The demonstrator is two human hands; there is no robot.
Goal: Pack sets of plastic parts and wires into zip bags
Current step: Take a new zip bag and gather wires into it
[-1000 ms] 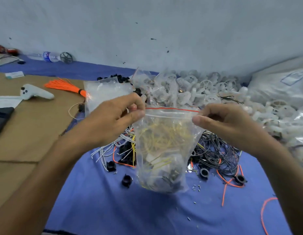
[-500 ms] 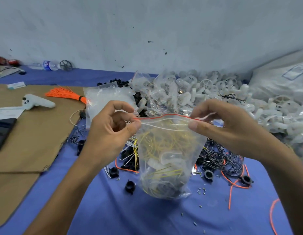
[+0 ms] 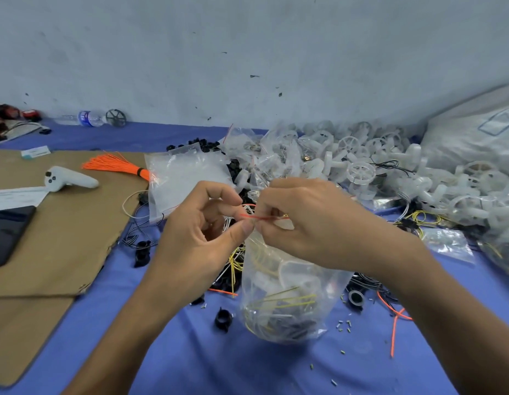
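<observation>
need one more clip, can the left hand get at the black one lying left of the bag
Probably, once free: the left hand pinches the zip bag at its seal, but the black clip lies uncovered beside it.

Clear zip bag [image 3: 287,286] with red strip, yellow wires [image 3: 287,302], blue cloth [image 3: 190,360]

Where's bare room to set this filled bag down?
Blue cloth on the near side of the zip bag: bare but for tiny scattered bits. Cardboard between the phone and its ragged right edge: bare. Crowded: wires behind the bag, white parts pile at far right.
</observation>
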